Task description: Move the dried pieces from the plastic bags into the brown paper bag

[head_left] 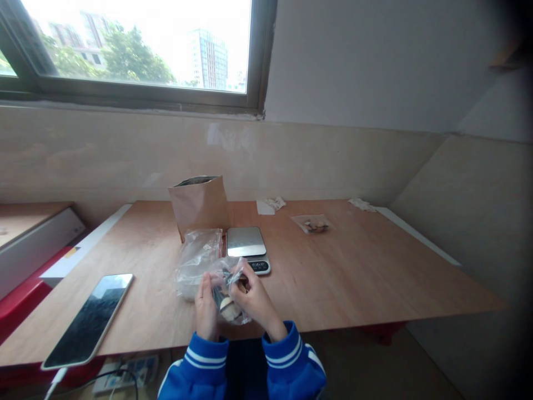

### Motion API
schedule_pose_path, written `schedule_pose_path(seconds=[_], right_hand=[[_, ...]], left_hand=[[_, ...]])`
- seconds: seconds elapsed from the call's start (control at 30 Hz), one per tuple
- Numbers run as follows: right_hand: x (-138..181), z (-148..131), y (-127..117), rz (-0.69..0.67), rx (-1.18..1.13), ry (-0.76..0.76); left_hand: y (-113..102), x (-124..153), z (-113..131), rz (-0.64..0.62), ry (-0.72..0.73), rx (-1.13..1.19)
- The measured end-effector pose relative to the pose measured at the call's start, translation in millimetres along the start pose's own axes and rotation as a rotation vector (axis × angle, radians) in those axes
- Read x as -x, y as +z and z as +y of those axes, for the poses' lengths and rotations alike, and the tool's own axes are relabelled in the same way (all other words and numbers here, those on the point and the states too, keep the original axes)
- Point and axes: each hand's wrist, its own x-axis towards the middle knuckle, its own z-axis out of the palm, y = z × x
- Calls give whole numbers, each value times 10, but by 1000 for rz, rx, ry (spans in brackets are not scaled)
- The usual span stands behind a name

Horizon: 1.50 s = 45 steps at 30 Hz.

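A small clear plastic bag (231, 309) hangs between my hands at the table's front edge. Inside it lie pale slices with dark edges, which look like dried mushroom. My left hand (205, 304) grips the bag's left side, fingers pointing up. On the other side my right hand (255, 297) is closed on the bag near its mouth, its fingertips partly hidden by the crinkled plastic. Just beyond my hands is a silver-topped kitchen scale (246, 242) with a dark button panel. Left of the scale, a pile of clear zip bags (195, 261) rests on the table.
A brown paper bag (199, 208) stands upright with its top open behind the zip bags. Another filled clear bag (313, 223) lies farther right. At left is a phone (89, 319) with a cable. Crumpled tissue (275, 203) lies by the wall.
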Motion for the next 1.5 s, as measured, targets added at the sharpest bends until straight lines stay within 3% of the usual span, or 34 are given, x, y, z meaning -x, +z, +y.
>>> schedule_pose_path(seconds=[0.17,0.43,0.63,0.8,0.9,1.03,1.2,1.33,1.5], right_hand=[[7,-61,14,-41,117,-79],[39,-36,48,-35,72,51],[-9,-79,132,196,-251,101],[-181,-133,42,393,-391,85],[-411,-181,-37,446,-432,17],[-863,-320,-100,421,-351,-119],[-1617,-631,-107,280,-97,-428],[-2254,-830,-4,113,172,-608],[-2739,-671,205,-57,434,-702]], left_hand=[[7,1,-2,41,-16,18],[-21,-10,48,153,-108,62],[8,-14,29,49,-179,184],[46,40,132,-35,-305,306],[39,44,278,-116,-341,390],[4,-128,407,-191,-321,460],[-15,-485,297,-109,-353,417],[-33,-551,197,-10,-375,438],[-52,-500,169,-22,-388,451]])
